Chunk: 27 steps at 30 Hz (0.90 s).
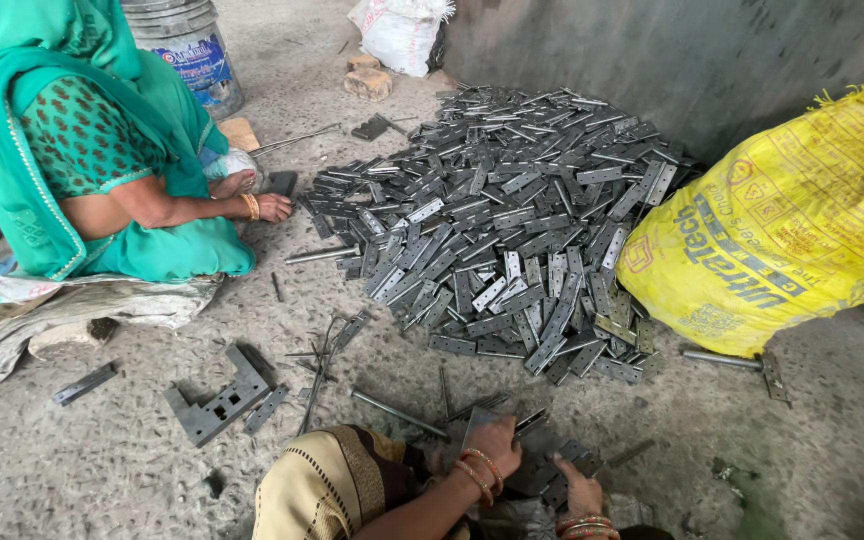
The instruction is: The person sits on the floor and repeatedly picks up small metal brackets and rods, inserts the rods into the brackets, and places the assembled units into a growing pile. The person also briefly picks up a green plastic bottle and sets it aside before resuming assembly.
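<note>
My left hand [497, 443], with bangles at the wrist, grips a grey metal hinge plate [479, 424] at the bottom centre, just above my knee in tan cloth [332, 482]. To its right, my right hand [579, 488] curls its fingers on a small stack of hinge plates [550, 465] lying on the floor in front of me. A thin metal rod [398, 413] lies just left of my left hand. The large heap of hinge plates [512, 215] spreads out beyond both hands.
A person in green sits at the left, one hand [273, 207] at the heap's edge. A full yellow sack [787, 225] leans at the right. A grey metal jig [218, 405], loose rods, a bucket [189, 48] and a white sack [398, 30] stand on the concrete floor.
</note>
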### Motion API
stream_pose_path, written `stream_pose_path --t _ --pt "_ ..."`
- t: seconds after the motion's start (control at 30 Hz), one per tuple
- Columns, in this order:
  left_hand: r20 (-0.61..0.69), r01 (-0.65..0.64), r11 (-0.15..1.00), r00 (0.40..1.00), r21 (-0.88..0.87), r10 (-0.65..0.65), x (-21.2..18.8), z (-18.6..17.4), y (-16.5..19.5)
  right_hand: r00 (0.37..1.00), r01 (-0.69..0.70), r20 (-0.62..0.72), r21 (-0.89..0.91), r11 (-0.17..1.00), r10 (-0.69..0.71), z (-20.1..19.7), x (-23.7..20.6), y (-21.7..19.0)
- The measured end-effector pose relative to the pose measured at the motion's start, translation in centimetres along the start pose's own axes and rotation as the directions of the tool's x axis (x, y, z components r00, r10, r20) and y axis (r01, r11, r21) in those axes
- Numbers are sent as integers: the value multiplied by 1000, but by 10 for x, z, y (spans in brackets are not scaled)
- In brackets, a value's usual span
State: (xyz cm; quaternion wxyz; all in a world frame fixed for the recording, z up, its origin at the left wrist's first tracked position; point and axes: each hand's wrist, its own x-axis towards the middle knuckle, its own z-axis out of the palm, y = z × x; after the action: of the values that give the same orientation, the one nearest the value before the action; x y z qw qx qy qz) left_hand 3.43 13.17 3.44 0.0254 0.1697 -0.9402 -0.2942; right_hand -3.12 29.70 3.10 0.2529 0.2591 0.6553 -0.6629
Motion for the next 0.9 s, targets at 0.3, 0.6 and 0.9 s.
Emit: stream_pose_path --t 0.3,0.6,0.9 --pt "126 -177 982 975 -65 184 -83 -30 46 992 107 57 32 994 -109 -20 -30 14" --pt "122 -39 926 988 -376 91 -73 9 8 974 227 24 -134 964 -226 -23 -48 16" --pt "205 69 933 979 -354 5 -69 32 -5 962 263 109 -107 959 -251 -23 -61 19"
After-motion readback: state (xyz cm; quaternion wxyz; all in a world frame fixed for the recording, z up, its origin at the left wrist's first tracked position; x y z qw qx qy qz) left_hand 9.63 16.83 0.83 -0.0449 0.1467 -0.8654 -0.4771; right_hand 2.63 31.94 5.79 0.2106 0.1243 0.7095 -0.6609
